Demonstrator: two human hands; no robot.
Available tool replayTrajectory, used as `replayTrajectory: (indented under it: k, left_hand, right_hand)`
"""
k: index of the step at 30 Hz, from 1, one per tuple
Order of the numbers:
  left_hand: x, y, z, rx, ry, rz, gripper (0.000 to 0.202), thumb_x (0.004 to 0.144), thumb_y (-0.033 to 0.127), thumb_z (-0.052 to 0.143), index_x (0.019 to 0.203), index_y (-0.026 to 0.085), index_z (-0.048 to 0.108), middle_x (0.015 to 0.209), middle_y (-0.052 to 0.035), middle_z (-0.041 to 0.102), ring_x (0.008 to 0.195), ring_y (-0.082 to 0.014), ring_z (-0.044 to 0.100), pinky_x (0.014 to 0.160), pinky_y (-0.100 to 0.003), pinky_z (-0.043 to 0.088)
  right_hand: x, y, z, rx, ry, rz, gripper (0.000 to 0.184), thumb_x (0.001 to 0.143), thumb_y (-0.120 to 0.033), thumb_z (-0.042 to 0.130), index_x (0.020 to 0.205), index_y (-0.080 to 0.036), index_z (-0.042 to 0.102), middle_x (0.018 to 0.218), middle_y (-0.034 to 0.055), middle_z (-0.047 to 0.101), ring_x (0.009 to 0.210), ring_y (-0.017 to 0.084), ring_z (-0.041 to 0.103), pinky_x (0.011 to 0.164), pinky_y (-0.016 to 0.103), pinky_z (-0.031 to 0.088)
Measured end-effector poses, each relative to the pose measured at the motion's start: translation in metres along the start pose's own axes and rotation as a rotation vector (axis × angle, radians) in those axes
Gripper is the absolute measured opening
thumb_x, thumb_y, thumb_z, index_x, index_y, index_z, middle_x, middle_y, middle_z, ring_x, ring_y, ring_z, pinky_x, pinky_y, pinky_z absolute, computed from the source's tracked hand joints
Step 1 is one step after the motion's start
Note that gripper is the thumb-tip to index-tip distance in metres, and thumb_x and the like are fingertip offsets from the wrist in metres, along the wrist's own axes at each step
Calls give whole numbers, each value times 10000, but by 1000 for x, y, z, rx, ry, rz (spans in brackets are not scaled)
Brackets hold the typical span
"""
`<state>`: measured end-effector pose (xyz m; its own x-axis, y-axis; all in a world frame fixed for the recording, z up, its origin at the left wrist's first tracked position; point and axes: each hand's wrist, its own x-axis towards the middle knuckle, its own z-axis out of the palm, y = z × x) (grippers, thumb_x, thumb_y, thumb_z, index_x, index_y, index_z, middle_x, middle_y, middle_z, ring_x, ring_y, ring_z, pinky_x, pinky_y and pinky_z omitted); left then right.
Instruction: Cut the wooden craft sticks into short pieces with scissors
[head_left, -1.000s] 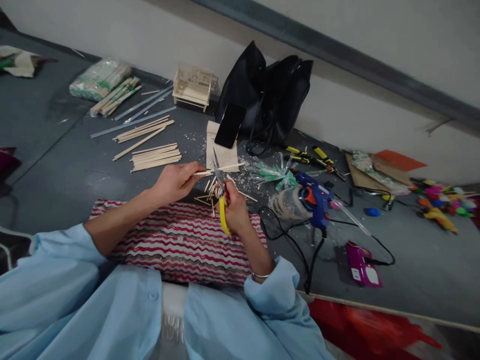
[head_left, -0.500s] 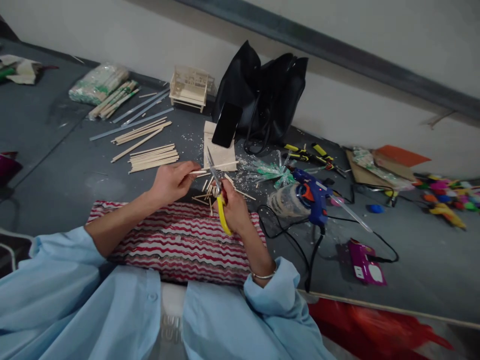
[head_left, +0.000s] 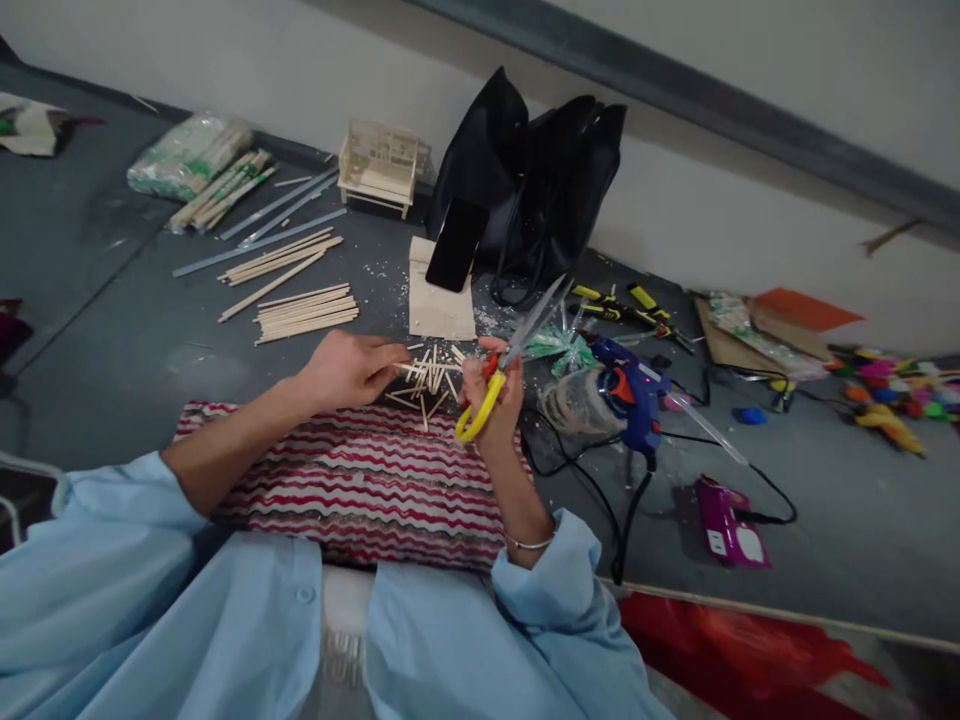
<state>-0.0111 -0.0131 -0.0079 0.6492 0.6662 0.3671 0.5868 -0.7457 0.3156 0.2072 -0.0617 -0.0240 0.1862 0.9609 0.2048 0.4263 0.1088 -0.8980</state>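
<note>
My left hand [head_left: 346,370] is closed, its fingertips pinching a thin wooden stick [head_left: 415,368] that points toward my other hand. In my right hand [head_left: 495,400] is a pair of scissors [head_left: 534,318] with yellow handles, the blades angled up to the right, away from the stick. The fingertips of my right hand are close to the stick's far end; whether they touch it I cannot tell. Below and between both hands lies a loose heap of short cut sticks [head_left: 429,385]. Longer sticks [head_left: 307,315] lie in a row beyond my left hand.
A striped cloth [head_left: 360,490] covers the front edge. Behind are a phone [head_left: 457,245] on brown paper [head_left: 441,315], a black bag [head_left: 540,170] and a small wooden bench model [head_left: 379,170]. Rightward, a blue glue gun [head_left: 636,395] rests by a plastic jar [head_left: 576,402], its cable trailing.
The scissors have swung from across the stick to pointing up and right. My right hand has shifted slightly right and turned; my left hand has moved a little right and down with the stick.
</note>
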Motion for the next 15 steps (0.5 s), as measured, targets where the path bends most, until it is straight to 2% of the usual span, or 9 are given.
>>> replayTrajectory:
  k: [3,7,15]
  left_hand:
    - [0,1,1,45,-32,65,244,891,237,459,957,219,693,785,-19,714,639,-143,625,512,-250,323]
    - [0,1,2,106,-39,70,236,897,261,473,914,217,705,749,-12,714,593,-149,613,486,-268,260]
    - [2,2,7,21,-104,-25,264,848,194,476,956,219,716,835,-19,757,692,-159,668,519,-248,325]
  right_hand:
    - [0,-2,1,-14,61,25,327,853,-428,596,1104,-225,544,789,-29,504,623,109,502,580,237,433]
    - [-3,-8,1,-14,-50,-4,264,834,-370,621,1048,-220,581,760,-42,510,633,101,488,628,235,430]
    - [-4,-19,1,-128,-36,-6,191,875,-343,573,1020,-219,575,766,-41,538,651,100,482,665,231,420]
